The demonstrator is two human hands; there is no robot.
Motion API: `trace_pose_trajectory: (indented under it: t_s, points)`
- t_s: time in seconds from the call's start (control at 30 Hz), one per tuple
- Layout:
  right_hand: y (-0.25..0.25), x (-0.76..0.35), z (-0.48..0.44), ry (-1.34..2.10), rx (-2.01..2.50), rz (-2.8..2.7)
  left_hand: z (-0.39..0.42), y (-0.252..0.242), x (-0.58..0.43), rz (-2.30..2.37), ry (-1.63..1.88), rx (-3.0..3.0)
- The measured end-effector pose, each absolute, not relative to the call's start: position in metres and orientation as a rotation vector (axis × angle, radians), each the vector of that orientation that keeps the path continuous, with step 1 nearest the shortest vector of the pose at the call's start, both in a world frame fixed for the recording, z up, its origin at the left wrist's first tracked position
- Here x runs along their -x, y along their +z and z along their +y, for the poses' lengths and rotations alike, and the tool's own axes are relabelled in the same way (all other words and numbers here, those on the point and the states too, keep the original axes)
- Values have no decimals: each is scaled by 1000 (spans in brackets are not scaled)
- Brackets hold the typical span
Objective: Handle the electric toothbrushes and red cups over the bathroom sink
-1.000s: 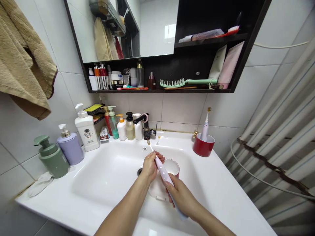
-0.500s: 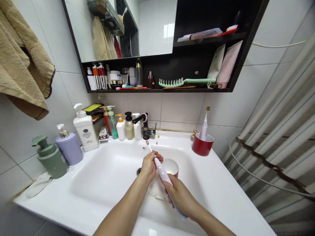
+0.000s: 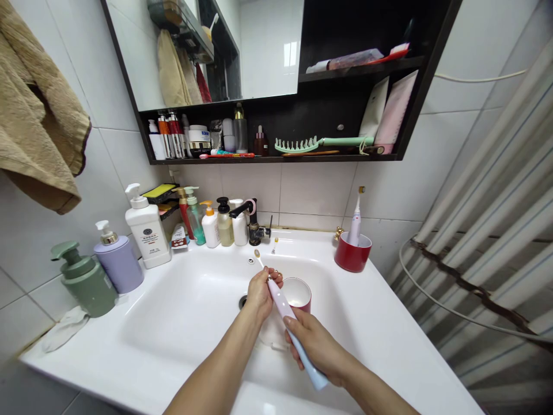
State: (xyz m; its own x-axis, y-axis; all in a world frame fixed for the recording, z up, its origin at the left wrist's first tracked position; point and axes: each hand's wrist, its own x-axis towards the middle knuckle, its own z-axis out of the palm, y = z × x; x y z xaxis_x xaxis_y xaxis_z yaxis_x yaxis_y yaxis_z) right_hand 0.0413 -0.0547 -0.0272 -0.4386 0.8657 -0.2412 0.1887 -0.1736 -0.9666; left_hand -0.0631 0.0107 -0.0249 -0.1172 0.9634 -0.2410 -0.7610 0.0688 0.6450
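An electric toothbrush (image 3: 280,301), pink shading to pale blue, slants over the sink. My left hand (image 3: 260,291) is closed around its top, fingers pinching where the brush head (image 3: 258,255) meets the body. Lower down, my right hand (image 3: 317,343) wraps the handle, with the blue end sticking out below. Behind my hands a red cup with a white inside (image 3: 305,306) sits in the sink basin (image 3: 173,311), partly hidden. On the back ledge lies a small loose brush head (image 3: 275,246).
A second electric toothbrush (image 3: 355,222) stands in a red cup (image 3: 353,260) at the back right. Behind the basin is a black faucet (image 3: 254,227). Several pump bottles, among them a purple one (image 3: 118,265), line the left and back. A dark cabinet (image 3: 328,109) hangs above.
The view has shifted slightly, and the toothbrush's blue lower end shows more plainly. Both hands keep their hold on the toothbrush.
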Motion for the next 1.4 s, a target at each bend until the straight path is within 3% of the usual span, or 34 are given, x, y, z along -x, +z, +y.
trace_pose_trajectory:
  t_s: [0.1, 0.5, 0.73, 0.97, 1.4]
  points:
    - [-30, -42, -53, 1491, 1276, -1661, 11, -24, 62, 767, 1532, -331]
    - [-30, -42, -59, 1645, 1244, -1616, 20, -27, 79, 876, 1560, -361]
    - [-17, -44, -59, 1525, 1188, -1522, 39, -29, 74, 1342, 1271, -942]
    - [-14, -51, -55, 1480, 1157, -1461, 111, -18, 45, 1817, 1070, -1307]
    - [-22, -53, -48, 1461, 1138, -1498, 152, -30, 40, 2087, 798, -1723]
